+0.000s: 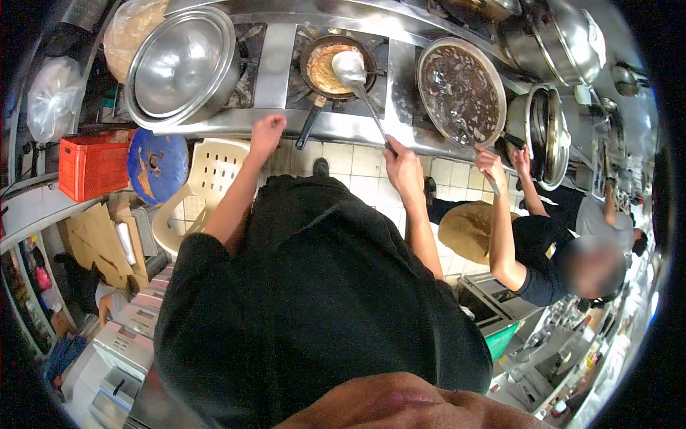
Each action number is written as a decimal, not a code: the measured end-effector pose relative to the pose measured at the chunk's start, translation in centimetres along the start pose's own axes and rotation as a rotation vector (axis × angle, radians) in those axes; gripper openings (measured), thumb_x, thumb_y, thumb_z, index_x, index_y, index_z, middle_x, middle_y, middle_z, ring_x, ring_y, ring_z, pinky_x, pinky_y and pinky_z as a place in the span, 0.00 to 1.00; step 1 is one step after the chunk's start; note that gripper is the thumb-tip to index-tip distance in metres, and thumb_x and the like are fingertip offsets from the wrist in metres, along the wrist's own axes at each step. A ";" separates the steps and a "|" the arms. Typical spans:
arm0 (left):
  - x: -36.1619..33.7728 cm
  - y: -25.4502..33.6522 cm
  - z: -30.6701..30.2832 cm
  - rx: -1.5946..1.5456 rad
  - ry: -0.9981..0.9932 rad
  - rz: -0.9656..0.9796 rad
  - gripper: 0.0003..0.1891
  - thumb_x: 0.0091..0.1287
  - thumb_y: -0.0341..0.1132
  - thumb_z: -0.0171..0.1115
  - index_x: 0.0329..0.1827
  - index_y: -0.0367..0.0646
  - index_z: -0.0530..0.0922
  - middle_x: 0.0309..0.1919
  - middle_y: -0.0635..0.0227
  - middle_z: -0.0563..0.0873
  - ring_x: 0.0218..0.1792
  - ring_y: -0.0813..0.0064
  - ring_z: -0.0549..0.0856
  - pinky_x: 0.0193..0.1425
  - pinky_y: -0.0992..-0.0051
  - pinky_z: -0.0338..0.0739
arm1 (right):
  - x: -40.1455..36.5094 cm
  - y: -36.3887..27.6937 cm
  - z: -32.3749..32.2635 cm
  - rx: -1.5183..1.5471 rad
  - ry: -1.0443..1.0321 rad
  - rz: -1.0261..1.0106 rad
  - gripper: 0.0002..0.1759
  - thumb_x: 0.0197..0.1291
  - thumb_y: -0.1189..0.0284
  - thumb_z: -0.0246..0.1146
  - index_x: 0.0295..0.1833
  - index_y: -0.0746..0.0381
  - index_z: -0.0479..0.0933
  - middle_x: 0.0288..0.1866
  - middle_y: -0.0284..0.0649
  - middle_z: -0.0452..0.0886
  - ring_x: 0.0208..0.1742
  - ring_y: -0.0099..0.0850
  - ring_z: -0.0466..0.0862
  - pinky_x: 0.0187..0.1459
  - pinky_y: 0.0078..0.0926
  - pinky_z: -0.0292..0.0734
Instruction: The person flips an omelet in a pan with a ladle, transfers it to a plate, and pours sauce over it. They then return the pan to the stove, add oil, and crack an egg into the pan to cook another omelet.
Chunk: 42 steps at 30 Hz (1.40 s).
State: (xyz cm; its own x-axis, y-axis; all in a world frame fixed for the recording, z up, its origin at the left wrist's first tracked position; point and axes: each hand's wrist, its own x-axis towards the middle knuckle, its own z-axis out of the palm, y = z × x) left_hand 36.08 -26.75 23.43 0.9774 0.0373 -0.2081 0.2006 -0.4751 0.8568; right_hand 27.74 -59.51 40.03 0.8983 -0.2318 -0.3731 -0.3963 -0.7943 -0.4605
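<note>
A small frying pan [314,80] with food [325,63] in it sits on the stove, its dark handle pointing toward me. My right hand [404,169] is wrapped round the handle of a metal ladle [350,67], whose bowl is over the right part of the pan. My left hand [268,134] is closed at the stove's front edge, left of the pan handle and apart from it. Whether anything is inside its fingers is too small to tell.
A large metal bowl [182,61] stands left on the stove. Right of the pan is a wide pot of dark liquid [461,89], with a co-worker [532,247] reaching toward it. A plastic chair [214,168], blue stool [158,168] and red crate [93,168] are left.
</note>
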 end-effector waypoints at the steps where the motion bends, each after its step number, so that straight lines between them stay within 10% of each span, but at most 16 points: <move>1: -1.0 -0.8 -0.5 0.041 -0.028 -0.014 0.12 0.66 0.37 0.65 0.45 0.38 0.85 0.33 0.58 0.89 0.34 0.71 0.87 0.43 0.72 0.80 | 1.0 -0.1 0.4 -0.026 0.001 -0.030 0.23 0.65 0.60 0.56 0.65 0.45 0.75 0.52 0.53 0.82 0.54 0.54 0.81 0.56 0.49 0.76; 13: -8.5 -5.6 -4.5 -0.013 -0.074 -0.252 0.13 0.66 0.37 0.63 0.48 0.37 0.84 0.37 0.57 0.88 0.37 0.68 0.86 0.46 0.70 0.79 | 5.5 -2.3 -3.1 -0.001 -0.060 -0.098 0.22 0.62 0.65 0.60 0.62 0.57 0.78 0.54 0.56 0.81 0.59 0.50 0.80 0.59 0.36 0.75; 42: -11.5 -7.2 -4.8 0.161 -0.152 -0.137 0.15 0.65 0.38 0.62 0.49 0.39 0.84 0.39 0.52 0.88 0.41 0.59 0.88 0.50 0.66 0.80 | 6.9 -2.4 -2.0 -0.163 -0.109 -0.098 0.24 0.64 0.64 0.59 0.66 0.54 0.75 0.58 0.55 0.79 0.62 0.49 0.78 0.61 0.38 0.73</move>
State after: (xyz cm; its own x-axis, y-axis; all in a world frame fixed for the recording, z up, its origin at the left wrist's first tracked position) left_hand 23.73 -19.55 21.94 0.9181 -0.0154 -0.3960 0.3056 -0.6088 0.7321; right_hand 35.30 -60.31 40.13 0.9016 -0.0939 -0.4222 -0.2644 -0.8922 -0.3661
